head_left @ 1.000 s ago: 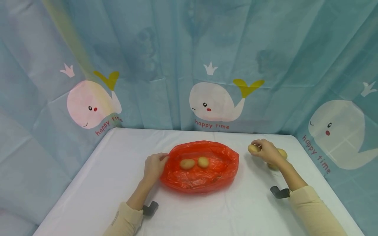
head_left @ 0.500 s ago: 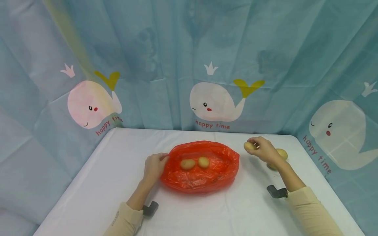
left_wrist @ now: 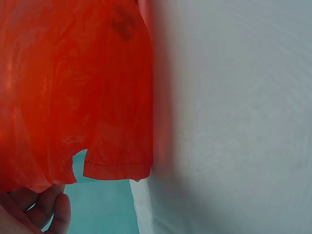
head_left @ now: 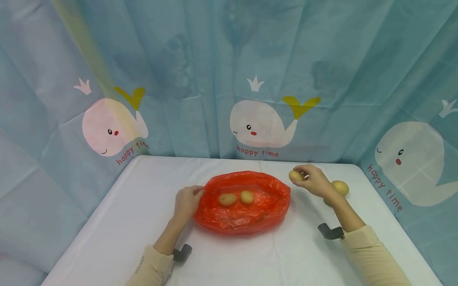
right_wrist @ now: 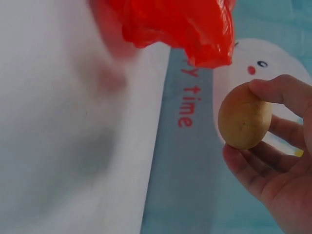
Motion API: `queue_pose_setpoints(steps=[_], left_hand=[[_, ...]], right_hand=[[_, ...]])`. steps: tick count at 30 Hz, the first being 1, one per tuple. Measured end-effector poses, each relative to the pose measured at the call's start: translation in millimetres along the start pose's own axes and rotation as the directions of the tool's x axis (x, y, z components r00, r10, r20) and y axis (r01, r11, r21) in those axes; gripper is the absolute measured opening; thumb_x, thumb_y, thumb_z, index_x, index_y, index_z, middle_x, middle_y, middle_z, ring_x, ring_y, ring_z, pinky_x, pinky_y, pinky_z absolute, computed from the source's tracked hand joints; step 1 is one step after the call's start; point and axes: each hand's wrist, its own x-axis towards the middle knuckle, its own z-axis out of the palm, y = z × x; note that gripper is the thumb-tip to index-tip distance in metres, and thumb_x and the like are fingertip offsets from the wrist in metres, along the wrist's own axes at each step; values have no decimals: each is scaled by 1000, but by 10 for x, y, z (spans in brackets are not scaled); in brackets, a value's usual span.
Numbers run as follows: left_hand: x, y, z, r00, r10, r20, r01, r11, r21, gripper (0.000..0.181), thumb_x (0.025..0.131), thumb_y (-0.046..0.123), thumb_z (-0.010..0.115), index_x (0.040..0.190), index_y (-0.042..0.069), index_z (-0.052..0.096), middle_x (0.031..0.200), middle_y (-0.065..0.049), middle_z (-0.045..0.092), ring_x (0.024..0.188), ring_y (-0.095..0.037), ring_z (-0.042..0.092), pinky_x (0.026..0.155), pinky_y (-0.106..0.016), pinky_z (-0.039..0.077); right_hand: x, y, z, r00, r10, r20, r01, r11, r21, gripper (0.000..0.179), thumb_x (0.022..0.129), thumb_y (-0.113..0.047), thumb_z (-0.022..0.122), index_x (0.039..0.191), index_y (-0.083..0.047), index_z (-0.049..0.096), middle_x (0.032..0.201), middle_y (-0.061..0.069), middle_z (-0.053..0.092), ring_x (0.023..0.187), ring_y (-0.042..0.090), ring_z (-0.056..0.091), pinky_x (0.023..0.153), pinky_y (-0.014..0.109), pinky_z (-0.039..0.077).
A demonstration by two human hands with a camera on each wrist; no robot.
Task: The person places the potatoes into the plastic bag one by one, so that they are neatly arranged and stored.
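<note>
A red plastic bag (head_left: 236, 222) sits with its mouth spread wide in the middle of the table. Inside it lie two potatoes, one oval potato (head_left: 227, 199) and one rounder potato (head_left: 247, 197). My left hand (head_left: 187, 202) pinches the bag's left rim between thumb and fingers; the left wrist view shows those fingers (left_wrist: 48, 207) at the edge of the red plastic. To the right of the bag, my right hand (head_left: 314, 180) holds a small potato (right_wrist: 244, 116) by its fingertips, raised over the table. Its thumb and fingers grip opposite sides.
Beyond the right wrist another potato (head_left: 340, 187) rests on the white table (head_left: 300, 254), with more potato partly hidden by the forearm. A blue curtain (head_left: 200, 131) with printed whales hangs along the table's back and sides.
My right hand has carried the potato leftward, away from the other potatoes and closer to the bag's right rim. The left hand and the bag stay as they were.
</note>
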Motion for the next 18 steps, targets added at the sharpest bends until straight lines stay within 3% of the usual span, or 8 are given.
queue_pose_setpoints(steps=[6, 13, 18], left_hand=[[2, 0, -1, 1000, -7, 6, 7, 1000, 8, 27, 94, 21, 64, 115, 6, 72, 109, -13, 74, 101, -29, 69, 88, -42, 58], [2, -5, 16, 1000, -7, -2, 7, 1000, 8, 27, 94, 22, 64, 114, 6, 72, 108, -13, 74, 100, -28, 69, 88, -42, 58], [-2, -1, 13, 1000, 7, -11, -7, 1000, 7, 27, 94, 22, 64, 114, 6, 72, 108, -13, 74, 99, -28, 69, 88, -42, 58]], right_hand=[[22, -84, 25, 999, 18, 27, -18, 999, 26, 40, 84, -13, 73, 119, 3, 62, 111, 20, 63, 99, 32, 60, 87, 48, 56], [49, -134, 83, 997, -71, -1, 71, 997, 29, 37, 82, -8, 74, 115, 5, 63, 107, 19, 65, 96, 31, 61, 83, 45, 57], [60, -171, 98, 996, -90, 2, 90, 995, 40, 35, 82, -7, 74, 114, 4, 64, 107, 18, 64, 97, 30, 60, 82, 42, 58]])
